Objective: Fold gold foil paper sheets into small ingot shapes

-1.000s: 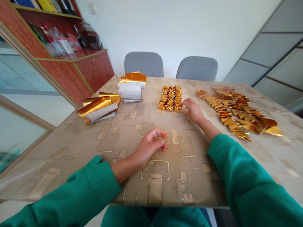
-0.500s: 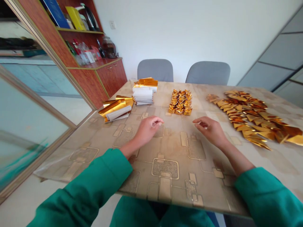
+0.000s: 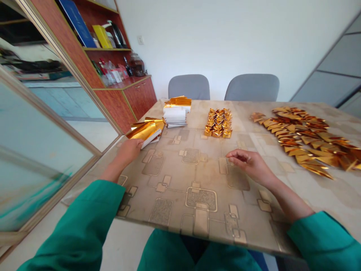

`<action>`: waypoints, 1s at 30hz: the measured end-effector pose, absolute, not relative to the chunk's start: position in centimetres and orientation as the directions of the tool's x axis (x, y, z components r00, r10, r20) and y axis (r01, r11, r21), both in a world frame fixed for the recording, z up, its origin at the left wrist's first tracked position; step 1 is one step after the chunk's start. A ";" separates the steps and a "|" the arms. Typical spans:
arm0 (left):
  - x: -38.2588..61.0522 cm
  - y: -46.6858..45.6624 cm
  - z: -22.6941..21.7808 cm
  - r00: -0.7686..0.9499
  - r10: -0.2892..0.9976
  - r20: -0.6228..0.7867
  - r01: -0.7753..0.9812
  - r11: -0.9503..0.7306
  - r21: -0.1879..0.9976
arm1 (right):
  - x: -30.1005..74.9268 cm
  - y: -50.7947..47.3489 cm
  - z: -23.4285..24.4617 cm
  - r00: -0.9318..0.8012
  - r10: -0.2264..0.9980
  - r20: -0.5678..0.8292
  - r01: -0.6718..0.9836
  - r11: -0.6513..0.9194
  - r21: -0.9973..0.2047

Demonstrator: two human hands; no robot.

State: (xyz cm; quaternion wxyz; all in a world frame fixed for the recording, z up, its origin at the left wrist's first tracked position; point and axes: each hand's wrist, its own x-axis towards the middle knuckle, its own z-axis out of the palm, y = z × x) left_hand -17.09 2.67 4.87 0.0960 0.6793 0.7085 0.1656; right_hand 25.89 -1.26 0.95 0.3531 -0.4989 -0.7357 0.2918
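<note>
Fingers (image 3: 136,144) of our left hand (image 3: 127,151) meet the near edge of the loose gold foil sheets (image 3: 146,130) at centre left of the frame. Their tips are hidden behind the back of the hand and the foil, so we cannot tell whether they pinch a sheet or merely touch it. Our right hand (image 3: 249,162), right of centre, sits low over the desk (image 3: 197,177), loosely curled and holding nothing, while further up lie a white-and-gold paper stack (image 3: 175,113) and a block of folded gold ingots (image 3: 218,122), and the spread of gold triangles (image 3: 304,137) is cut off by the right edge.
</note>
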 end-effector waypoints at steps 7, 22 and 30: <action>-17.0 3.2 3.7 -0.071 0.992 0.108 0.977 0.047 0.208 | 26.0 -1.5 0.7 -0.279 0.939 0.201 0.525 0.324 -0.787; -16.3 3.2 4.9 -0.178 0.944 0.277 0.964 0.110 0.243 | 26.1 -1.5 0.5 -0.356 0.908 0.219 0.529 0.389 -0.754; -9.0 1.2 5.5 -0.126 0.962 0.243 0.340 -0.188 0.922 | 24.7 -2.3 1.1 -0.376 0.892 0.252 0.476 0.419 -0.773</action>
